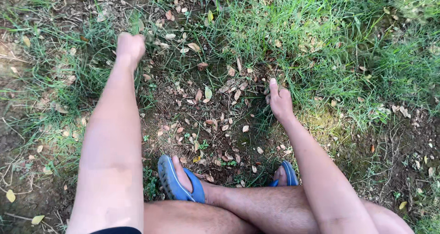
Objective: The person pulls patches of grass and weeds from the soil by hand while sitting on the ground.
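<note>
I see left hand point(130, 47) fisted, blurred, in grass point(321, 37); contents unclear. Right hand point(280, 101) fingers point(273, 85) down in grass at bare soil point(206, 119), grip unclear.

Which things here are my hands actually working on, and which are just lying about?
In hand:
- left hand, closed on a tuft of grass
- right hand, reaching into the grass at the edge of the bare soil

Lying about:
- dry leaves
- blue sandals

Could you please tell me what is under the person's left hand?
The left hand sits on green grass among dry leaves and bare soil. Its fingers are curled into the blades; whether they grip anything is hidden beneath the hand.
</note>
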